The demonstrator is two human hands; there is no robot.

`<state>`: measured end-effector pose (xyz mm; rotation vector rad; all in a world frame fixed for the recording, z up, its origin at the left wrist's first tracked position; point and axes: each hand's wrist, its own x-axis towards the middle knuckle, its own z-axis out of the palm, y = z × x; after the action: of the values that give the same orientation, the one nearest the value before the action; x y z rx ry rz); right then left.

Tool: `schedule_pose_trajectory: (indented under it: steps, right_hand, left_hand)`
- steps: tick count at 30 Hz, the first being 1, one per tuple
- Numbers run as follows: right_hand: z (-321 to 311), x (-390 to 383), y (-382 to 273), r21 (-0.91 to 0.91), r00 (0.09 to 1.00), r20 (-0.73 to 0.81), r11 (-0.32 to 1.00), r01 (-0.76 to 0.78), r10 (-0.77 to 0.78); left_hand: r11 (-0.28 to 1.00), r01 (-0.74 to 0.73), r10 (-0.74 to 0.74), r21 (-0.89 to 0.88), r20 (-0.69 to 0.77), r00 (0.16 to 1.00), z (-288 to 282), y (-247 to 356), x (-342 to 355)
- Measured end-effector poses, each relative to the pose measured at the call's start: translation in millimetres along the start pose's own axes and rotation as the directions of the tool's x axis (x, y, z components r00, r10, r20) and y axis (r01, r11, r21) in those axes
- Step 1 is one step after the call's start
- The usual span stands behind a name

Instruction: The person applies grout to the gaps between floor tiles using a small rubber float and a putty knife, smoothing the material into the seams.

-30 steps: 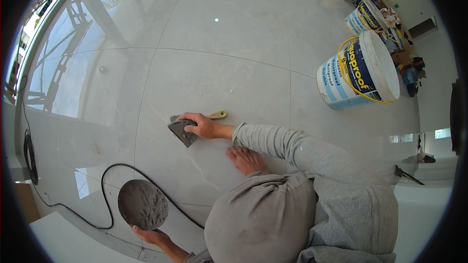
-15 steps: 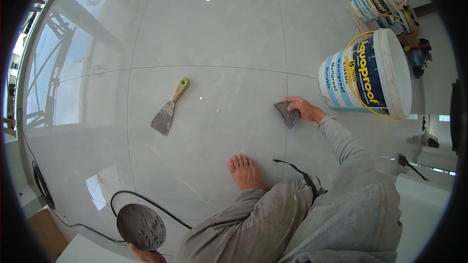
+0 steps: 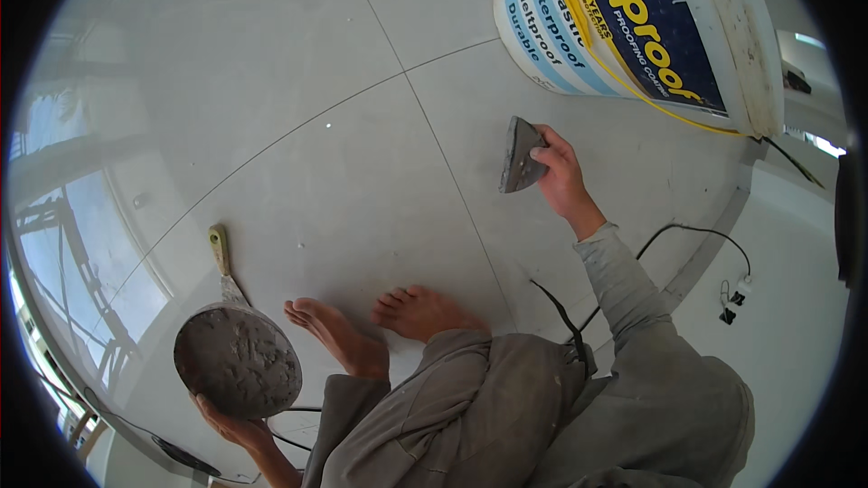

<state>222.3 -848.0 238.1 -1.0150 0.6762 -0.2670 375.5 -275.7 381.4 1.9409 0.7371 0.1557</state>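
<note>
My left hand (image 3: 233, 427) is closed on the rim of a round, shallow bowl (image 3: 237, 360), whose inside is smeared with lumpy grey paste. Off to the right, my right hand (image 3: 562, 167) grips a dark grey, half-round flat scraper (image 3: 519, 155) between thumb and fingers, its straight edge turned left. The scraper is held near the white bucket and apart from the bowl. A putty knife with a yellowish handle (image 3: 219, 248) lies on the floor just beyond the bowl, which hides most of its blade.
A large white bucket (image 3: 533, 27) with a yellow handle lies on its side at the upper right. Glossy grey tiles (image 3: 362, 181) cover the floor. Black cables (image 3: 696, 227) run at the right and lower left. My bare feet (image 3: 425, 312) are near the middle.
The view has swung rightward and closer to the bucket. My left hand has brought the bowl up and forward, over the putty knife's blade. My right hand has tilted the scraper more upright.
</note>
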Motion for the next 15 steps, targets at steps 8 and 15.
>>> schedule_pose_trajectory:
  steps: [8,15]
  right_hand:
    - [-51,-187,52,-0.165,0.874,-0.448,0.944,-0.287,0.188]
    - [1,-311,101,-0.109,0.634,-0.752,0.915,-0.389,0.18]
  left_hand:
    - [0.957,-0.283,0.209,0.06,0.534,0.819,163,66,38]
    - [0.922,-0.388,0.239,0.002,0.784,0.573,267,73,27]
